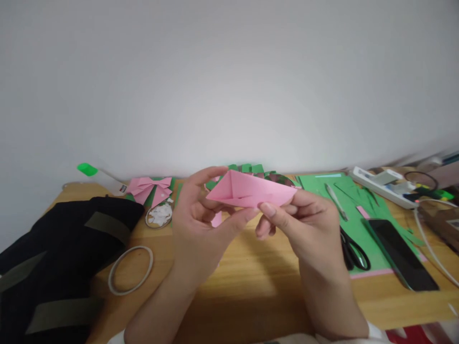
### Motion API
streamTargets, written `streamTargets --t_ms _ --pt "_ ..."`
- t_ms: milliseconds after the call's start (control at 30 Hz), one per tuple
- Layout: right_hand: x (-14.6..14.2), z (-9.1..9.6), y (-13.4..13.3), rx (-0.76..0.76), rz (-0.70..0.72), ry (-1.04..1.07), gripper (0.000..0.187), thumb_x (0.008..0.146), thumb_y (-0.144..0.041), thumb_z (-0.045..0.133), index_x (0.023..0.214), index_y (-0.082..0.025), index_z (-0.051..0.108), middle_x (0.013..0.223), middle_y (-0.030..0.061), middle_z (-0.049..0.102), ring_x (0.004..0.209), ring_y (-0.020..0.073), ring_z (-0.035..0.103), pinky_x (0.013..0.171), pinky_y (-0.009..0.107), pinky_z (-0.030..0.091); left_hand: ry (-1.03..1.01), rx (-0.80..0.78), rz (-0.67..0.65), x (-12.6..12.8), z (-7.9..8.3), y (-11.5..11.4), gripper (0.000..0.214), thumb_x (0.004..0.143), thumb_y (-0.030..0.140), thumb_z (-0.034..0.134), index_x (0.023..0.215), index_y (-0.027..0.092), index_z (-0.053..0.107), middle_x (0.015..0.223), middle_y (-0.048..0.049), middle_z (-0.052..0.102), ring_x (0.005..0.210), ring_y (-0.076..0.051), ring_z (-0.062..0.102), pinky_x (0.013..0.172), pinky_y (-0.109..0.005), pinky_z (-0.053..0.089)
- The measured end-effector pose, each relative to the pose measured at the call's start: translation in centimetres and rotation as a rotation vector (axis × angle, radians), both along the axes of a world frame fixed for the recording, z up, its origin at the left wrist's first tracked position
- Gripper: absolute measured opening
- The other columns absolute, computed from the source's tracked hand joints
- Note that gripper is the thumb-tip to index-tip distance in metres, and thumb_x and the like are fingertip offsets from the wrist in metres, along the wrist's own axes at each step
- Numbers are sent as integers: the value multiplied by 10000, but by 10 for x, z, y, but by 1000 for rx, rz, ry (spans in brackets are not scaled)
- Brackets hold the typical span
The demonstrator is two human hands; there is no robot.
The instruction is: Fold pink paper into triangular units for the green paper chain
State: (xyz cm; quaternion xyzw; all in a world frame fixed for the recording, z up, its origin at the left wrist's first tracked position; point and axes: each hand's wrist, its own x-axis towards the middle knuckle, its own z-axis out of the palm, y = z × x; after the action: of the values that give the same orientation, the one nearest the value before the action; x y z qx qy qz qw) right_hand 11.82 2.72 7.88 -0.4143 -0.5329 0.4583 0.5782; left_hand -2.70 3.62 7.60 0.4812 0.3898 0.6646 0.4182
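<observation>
A folded piece of pink paper (256, 188) is held up above the table, between both hands. It has a pointed left end and an open pocket-like fold there. My left hand (201, 224) grips its left part, with thumb below and index finger curled over the top corner. My right hand (304, 222) pinches the lower right edge between thumb and fingers. Some of the fingers behind the paper are hidden. Below the left hand's fingers a small bit of pink paper shows, and I cannot tell whether it belongs to the held piece.
At the back left lies a pink paper bow (149, 187), near a roll with white scraps (158, 215) and a tape ring (131, 270). Dark cloth (68, 248) covers the left. Rightward are green paper (315, 184), scissors (353, 251), a phone (401, 253) and a power strip (383, 184).
</observation>
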Motion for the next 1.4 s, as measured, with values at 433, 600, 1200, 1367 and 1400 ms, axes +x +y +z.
streamTargets --t_ms 433,600,1200,1367,1400 --pt "-2 -2 -12 81 -78 -148 96 824 -235 747 741 -191 729 528 -20 716 418 113 610 440 237 487 -72 39 20 -7 -1 -1 488 601 62 885 981 342 762 678 94 773 634 -124 751 732 -233 656" --pt "-1 1 -12 81 -57 -112 84 828 -215 739 750 -197 712 525 -34 714 415 114 631 452 228 516 -24 71 94 -17 -4 1 360 682 132 860 957 347 773 723 70 781 650 -127 749 645 -218 652" --pt "20 8 -7 -82 230 33 248 792 -312 765 627 -167 650 463 7 685 349 102 591 372 177 448 462 357 105 -32 -1 -15 342 697 140 845 965 342 776 823 66 794 670 -142 727 634 -257 606" --pt "33 -13 -28 -141 279 -51 148 817 -304 741 801 -189 650 599 -2 702 486 108 633 477 206 498 545 205 -85 -45 -19 -33 196 719 163 826 858 297 793 808 35 798 700 -153 737 647 -245 590" --pt "35 -22 -36 -111 216 -55 182 814 -281 746 947 -220 639 695 -10 711 567 113 654 540 221 524 551 162 -108 -47 -25 -38 166 724 166 819 840 284 795 789 31 796 681 -150 735 623 -234 584"
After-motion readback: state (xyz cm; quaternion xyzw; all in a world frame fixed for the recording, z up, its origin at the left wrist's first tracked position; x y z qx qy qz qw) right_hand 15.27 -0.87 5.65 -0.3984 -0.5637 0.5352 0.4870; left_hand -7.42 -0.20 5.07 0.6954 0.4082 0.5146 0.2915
